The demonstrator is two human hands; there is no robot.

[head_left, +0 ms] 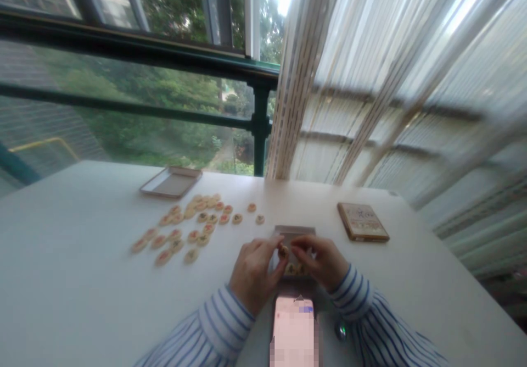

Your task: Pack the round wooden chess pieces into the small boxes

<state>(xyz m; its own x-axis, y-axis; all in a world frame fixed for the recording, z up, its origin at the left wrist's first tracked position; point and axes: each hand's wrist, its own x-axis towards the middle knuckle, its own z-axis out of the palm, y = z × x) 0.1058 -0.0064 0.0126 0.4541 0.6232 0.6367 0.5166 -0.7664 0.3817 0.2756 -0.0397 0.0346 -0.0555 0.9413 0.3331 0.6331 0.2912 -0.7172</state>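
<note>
Between the thumb and fingers of my left hand is a round wooden Chinese chess piece, held over a small shallow box. My right hand is over the box's right side, its fingers curled and thumb close to them; whatever they hold, if anything, is too blurred to make out. A few chess pieces lie along the near side inside the box, partly covered by my hands. Many loose Chinese chess pieces, with red or dark markings, are spread on the table left of my hands.
A shallow tray-like lid lies at the table's back left. A flat, patterned box rests on the right. A lit phone is right below my hands, with a small shiny dark object beside it. Window and curtain border the white table.
</note>
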